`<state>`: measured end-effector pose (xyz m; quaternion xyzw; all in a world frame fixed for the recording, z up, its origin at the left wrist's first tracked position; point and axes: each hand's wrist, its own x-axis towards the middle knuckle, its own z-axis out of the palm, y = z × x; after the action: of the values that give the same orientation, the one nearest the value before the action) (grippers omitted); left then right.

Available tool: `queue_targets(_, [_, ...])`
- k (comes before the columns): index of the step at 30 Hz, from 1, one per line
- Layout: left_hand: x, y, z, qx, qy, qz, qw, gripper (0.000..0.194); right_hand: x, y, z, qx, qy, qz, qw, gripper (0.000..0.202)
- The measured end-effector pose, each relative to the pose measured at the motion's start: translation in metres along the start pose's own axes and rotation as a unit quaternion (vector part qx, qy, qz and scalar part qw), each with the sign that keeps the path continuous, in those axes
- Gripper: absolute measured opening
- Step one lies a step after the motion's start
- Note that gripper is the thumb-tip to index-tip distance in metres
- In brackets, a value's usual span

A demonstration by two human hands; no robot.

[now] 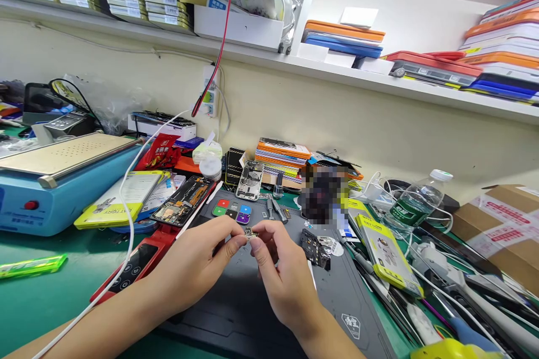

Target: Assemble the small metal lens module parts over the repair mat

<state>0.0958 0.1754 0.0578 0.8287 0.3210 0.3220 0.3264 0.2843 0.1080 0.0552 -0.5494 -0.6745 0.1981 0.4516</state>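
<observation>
A small component [251, 233], too tiny to make out in detail, sits between the fingertips of both hands above the dark grey mat [252, 314]. My left hand [210, 249] pinches its left side between thumb and index finger. On the other side, my right hand [280, 269] has thumb and fingers closed on it. Behind the hands, colored squares [232, 211] mark the mat, with an opened phone housing [250, 180] beyond them. Dark phone parts [315, 248] lie to the right of my right hand.
A blue machine [63, 190] and a red device [138, 263] stand left. A white cable [129, 219] hangs over my left forearm. Yellow boxes [387, 252], tools and a water bottle [416, 202] crowd the right. A shelf [337, 76] spans above.
</observation>
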Motion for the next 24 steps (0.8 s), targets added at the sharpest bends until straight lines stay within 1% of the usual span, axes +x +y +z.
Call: queue_targets(24, [-0.0002, -0.0004, -0.0001, 0.006, -0.002, 0.005, 1.000, 0.028, -0.0010, 0.0000, -0.0008, 0.003, -0.001, 0.000, 1.000, 0.018])
